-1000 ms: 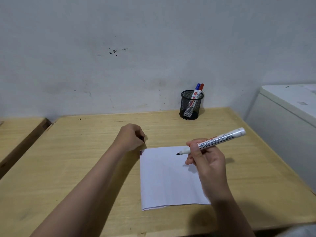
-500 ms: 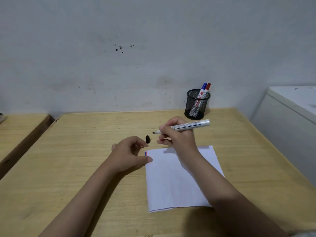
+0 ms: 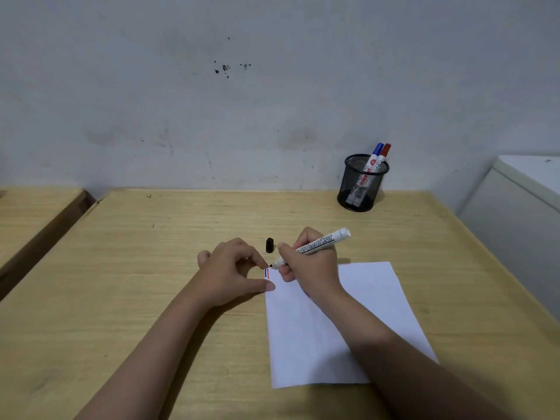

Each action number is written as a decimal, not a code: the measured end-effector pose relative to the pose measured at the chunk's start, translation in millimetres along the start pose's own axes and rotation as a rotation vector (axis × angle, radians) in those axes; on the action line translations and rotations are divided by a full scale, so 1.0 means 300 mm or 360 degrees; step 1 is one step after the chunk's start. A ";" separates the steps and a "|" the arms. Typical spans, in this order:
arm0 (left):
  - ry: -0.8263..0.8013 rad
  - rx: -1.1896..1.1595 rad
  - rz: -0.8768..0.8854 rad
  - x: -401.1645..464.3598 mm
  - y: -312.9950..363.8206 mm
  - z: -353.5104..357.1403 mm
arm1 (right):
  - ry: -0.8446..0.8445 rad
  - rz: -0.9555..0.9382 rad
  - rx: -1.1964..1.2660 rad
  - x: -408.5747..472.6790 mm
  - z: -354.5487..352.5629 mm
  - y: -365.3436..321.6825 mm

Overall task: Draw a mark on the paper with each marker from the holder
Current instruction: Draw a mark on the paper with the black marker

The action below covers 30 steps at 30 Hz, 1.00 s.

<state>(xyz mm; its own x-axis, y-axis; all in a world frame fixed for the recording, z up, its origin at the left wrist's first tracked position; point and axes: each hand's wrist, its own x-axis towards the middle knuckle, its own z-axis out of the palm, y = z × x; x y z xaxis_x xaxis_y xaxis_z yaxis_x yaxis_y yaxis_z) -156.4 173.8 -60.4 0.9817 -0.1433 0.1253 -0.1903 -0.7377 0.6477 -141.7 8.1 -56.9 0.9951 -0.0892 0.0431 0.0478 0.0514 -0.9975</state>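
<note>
1. The right hand (image 3: 309, 262) grips a white marker (image 3: 315, 246), fingers wrapped around the barrel, its black tip pointing down and left at the top left corner of the paper (image 3: 339, 328).
2. The tip sits just beside two short strokes, one blue and one red (image 3: 267, 273), drawn side by side at that corner (whether the tip touches the sheet cannot be told).
3. The left hand (image 3: 233, 274) rests on the desk (image 3: 151, 283) at the paper's left edge, holding nothing; its thumb presses on that edge below the strokes, and the forefinger curls toward the marker tip.
4. A black cap (image 3: 269, 245) stands on the desk just beyond the two hands, touching neither.
5. The holder (image 3: 362, 184), a black mesh cup, stands well apart at the back of the desk near the wall (image 3: 272, 101); a blue-capped marker (image 3: 375, 156) and a red-capped marker (image 3: 383, 154) lean in it, side by side.
6. The desk is pale wood with visible grain; the paper lies flat on it, slightly turned.
7. The wall is grey-white and scuffed, with a cluster of dark specks high up.
8. A second wooden top (image 3: 33, 213) lies to the left across a gap, and a white cabinet (image 3: 521, 213) stands to the right.
</note>
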 end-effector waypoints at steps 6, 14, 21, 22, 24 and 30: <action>0.0014 0.0001 -0.0017 0.001 0.001 -0.004 | -0.0058 -0.0064 -0.0119 0.003 -0.002 0.022; 0.0001 0.0070 0.0026 -0.002 0.005 -0.011 | -0.0087 -0.0090 -0.0183 0.004 0.004 0.026; -0.0001 0.0129 0.0051 -0.004 0.010 -0.013 | -0.0120 -0.0035 -0.0207 0.015 0.005 0.033; 0.0001 0.0128 0.0052 -0.005 0.009 -0.013 | -0.0135 -0.0023 -0.0227 0.016 0.004 0.034; 0.0003 0.0128 0.0055 -0.005 0.008 -0.013 | -0.0154 -0.0018 -0.0246 0.015 0.005 0.033; -0.0007 0.0151 0.0065 0.001 0.001 -0.010 | -0.0041 0.0005 -0.0049 0.014 -0.003 0.025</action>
<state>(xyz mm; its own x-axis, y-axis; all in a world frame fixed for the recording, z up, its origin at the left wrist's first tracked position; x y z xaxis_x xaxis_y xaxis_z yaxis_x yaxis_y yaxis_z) -156.1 175.6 -57.9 0.9732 -0.1774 0.1466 -0.2296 -0.7904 0.5679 -137.3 7.2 -64.2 0.9971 -0.0633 0.0411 0.0425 0.0210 -0.9989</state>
